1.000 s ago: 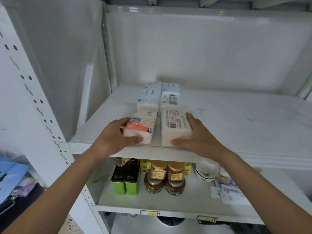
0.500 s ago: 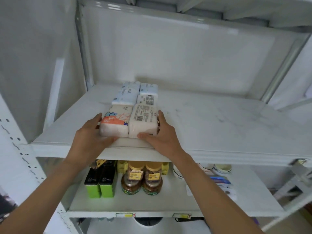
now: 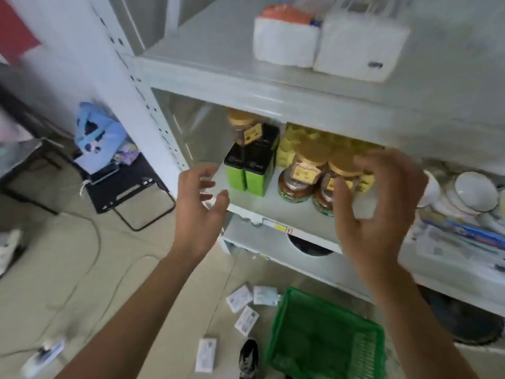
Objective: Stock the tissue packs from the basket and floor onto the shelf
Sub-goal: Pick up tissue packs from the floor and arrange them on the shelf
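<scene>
Two tissue packs sit side by side at the front of the upper white shelf: one with an orange top and a plain white one. Both my hands hang in the air below that shelf, holding nothing. My left hand has spread fingers in front of the lower shelf's left end. My right hand is blurred, fingers loosely bent, in front of the jars. On the floor lie several small tissue packs, next to a green plastic basket that looks empty.
The lower shelf holds two green tins with black lids, brown jars with gold lids, and white bowls at right. A black stool with a blue bag stands left. Cables cross the floor. A dark shoe shows beside the basket.
Both hands have let go of the two front tissue packs and dropped below the shelf edge. The view has swung down and left, bringing the floor and basket into sight.
</scene>
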The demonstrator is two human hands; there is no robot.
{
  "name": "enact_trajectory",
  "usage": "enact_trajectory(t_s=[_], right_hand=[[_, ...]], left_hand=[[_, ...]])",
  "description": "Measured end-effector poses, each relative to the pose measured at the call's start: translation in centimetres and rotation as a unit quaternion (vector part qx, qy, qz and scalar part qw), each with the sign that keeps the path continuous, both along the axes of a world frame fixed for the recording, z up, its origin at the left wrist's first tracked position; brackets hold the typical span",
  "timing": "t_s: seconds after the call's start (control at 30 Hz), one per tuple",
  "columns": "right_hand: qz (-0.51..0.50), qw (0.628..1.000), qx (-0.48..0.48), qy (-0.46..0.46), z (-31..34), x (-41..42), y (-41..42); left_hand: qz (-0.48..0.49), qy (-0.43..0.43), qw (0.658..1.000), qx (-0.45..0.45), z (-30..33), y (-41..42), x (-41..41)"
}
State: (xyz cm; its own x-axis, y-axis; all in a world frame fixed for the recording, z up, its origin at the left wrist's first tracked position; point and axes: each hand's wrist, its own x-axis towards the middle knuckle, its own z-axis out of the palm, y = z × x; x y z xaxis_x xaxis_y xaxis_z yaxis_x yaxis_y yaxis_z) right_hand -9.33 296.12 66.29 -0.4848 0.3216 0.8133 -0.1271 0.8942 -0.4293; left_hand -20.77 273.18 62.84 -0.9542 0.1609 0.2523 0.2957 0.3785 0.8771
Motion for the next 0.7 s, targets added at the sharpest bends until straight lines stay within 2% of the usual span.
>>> enact_trajectory(t_s=[0.07, 0.1, 0.2, 0.33, 0.43, 0.6, 0.7], right_hand=[[0.045, 0.988, -0.019, -0.144, -8.0, 3.0, -1.4], [0.067, 0.971, -0.045, -0.226, -11.8, 4.7, -2.1], [0.1, 0.891, -0.101, -0.431, -22.3, 10.5, -4.4], [0.122, 0.766, -0.19, -0.603, -32.2, 16.6, -7.8], [0.134, 0.675, -0.251, -0.681, -39.0, 18.4, -10.8], [0.128, 0.579, -0.336, -0.732, -52.6, 17.4, -16.9], [0.123, 0.538, -0.363, -0.751, -61.5, 15.3, -20.7]], left_hand=[[0.006, -0.064, 0.997, -0.034, -4.1, -1.5, 1.6], [0.008, -0.095, 0.994, -0.052, -6.3, -2.3, 2.6], [0.009, -0.194, 0.974, -0.115, -13.3, -5.1, 5.5], [0.006, -0.32, 0.932, -0.17, -24.0, -9.3, 9.2], [0.006, -0.422, 0.885, -0.198, -33.0, -13.3, 11.9], [-0.017, -0.514, 0.815, -0.267, -48.3, -20.6, 15.4], [-0.039, -0.528, 0.793, -0.301, -56.6, -24.3, 16.6]])
